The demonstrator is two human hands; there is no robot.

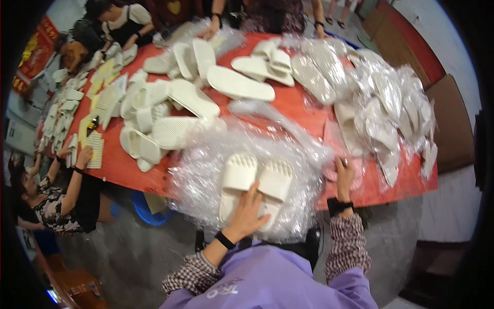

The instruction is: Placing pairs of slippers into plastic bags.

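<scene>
A red desk (121, 170) spans the frame above a grey floor (139, 257). Brown panels (448, 118) stand at right before a pale wall (440, 33); a red banner (38, 54) hangs upper left, and brown wooden furniture (74, 280) sits lower left.

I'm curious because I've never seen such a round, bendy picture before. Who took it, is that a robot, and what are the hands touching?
There's no robot here, just a person with two bare hands. They wear two cameras on their head, and this picture comes from the left one, looking down. Its very wide lens bends straight edges.

The purple top is the person's own. Their left hand rests on a pair of white slippers, which lie on clear plastic. Their right hand is near the plastic's right side; I can't tell whether it grips anything.

On the red table are more white slippers and, on the right, slippers in clear wrapping. Other people are around the table too.
</scene>
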